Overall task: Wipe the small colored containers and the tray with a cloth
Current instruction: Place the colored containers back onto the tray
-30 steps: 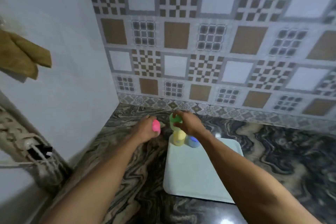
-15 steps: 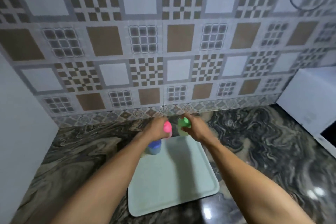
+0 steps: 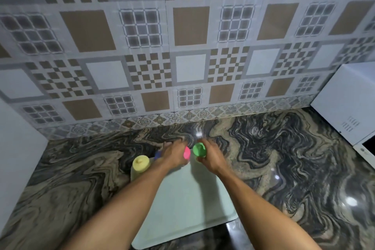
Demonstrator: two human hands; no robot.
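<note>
Currently the left hand (image 3: 175, 155) curls round the pink container (image 3: 186, 153) and the right hand (image 3: 212, 158) round the green container (image 3: 199, 149), over the far edge of the tray (image 3: 182, 205); a careless leftward sweep could topple the yellow container (image 3: 141, 164) nearby.

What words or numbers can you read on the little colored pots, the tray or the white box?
None: no text can be read anywhere.
The yellow container, pink container, green container and tray show no lettering.
The white appliance shows only small vent slots and no legible print.
</note>
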